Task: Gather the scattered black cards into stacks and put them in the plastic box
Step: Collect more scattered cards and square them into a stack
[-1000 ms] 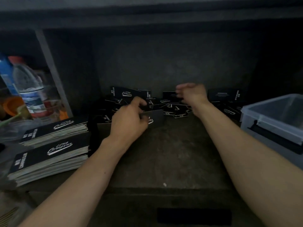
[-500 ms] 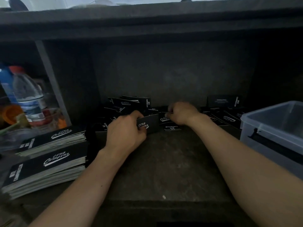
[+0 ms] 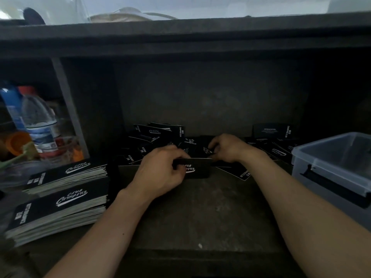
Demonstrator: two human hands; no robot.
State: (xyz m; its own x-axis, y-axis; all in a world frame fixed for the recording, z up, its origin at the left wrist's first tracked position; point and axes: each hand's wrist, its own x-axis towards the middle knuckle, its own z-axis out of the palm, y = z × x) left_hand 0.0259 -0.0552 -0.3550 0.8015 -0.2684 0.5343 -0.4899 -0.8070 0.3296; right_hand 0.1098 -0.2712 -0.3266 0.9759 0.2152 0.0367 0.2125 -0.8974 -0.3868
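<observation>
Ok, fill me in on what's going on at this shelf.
A person is collecting black cards. The left hand grips a small bunch of cards, while the right hand pinches a loose card just behind it, at the edge of the scattered pile. Two finished stacks lie to the left. The plastic box sits to the right; no cards show in it.

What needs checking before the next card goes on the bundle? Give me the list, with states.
1. Left hand grips the card bundle: ok.
2. Right hand pinches a loose card: ok.
3. Bundle edges squared: cannot tell, too dark.
4. Plastic box open on top: ok.
5. Scattered cards all gathered: not ok, many lie behind the hands.
6. Finished stacks boxed: not ok, two sit at the left.
</observation>
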